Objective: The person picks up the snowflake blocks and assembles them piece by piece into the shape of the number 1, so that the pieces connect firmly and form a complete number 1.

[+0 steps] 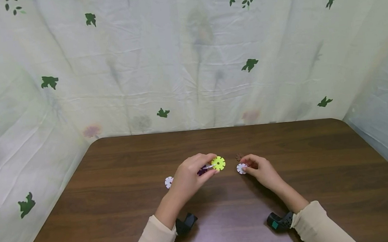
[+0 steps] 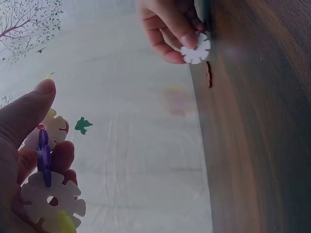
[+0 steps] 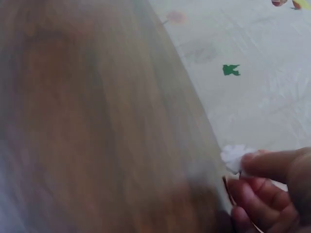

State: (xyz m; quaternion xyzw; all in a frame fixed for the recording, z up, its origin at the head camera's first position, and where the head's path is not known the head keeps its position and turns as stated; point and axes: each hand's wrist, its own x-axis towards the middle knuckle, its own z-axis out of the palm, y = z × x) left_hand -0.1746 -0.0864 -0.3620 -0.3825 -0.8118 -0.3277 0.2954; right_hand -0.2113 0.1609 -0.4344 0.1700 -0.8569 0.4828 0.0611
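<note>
My left hand [image 1: 192,172] grips a joined cluster of notched plastic discs. In the head view, a yellow disc [image 1: 219,163] faces up at its fingertips, with a dark purple disc [image 1: 202,170] partly hidden behind the fingers. The left wrist view shows the purple disc [image 2: 44,158] edge-on, slotted into a white disc [image 2: 36,196]; more of the cluster is hidden by the fingers. My right hand [image 1: 261,170] pinches a separate white notched disc [image 1: 241,168] between thumb and fingers, a short way right of the cluster. A brown disc [image 1: 239,156] lies just beyond that hand.
Another white disc [image 1: 168,182] shows left of my left hand, partly covered by it. The brown wooden table [image 1: 118,203] runs back to a pale curtain [image 1: 175,61] printed with leaves, which also hangs along both sides. Dark devices [image 1: 280,220] are worn on both wrists.
</note>
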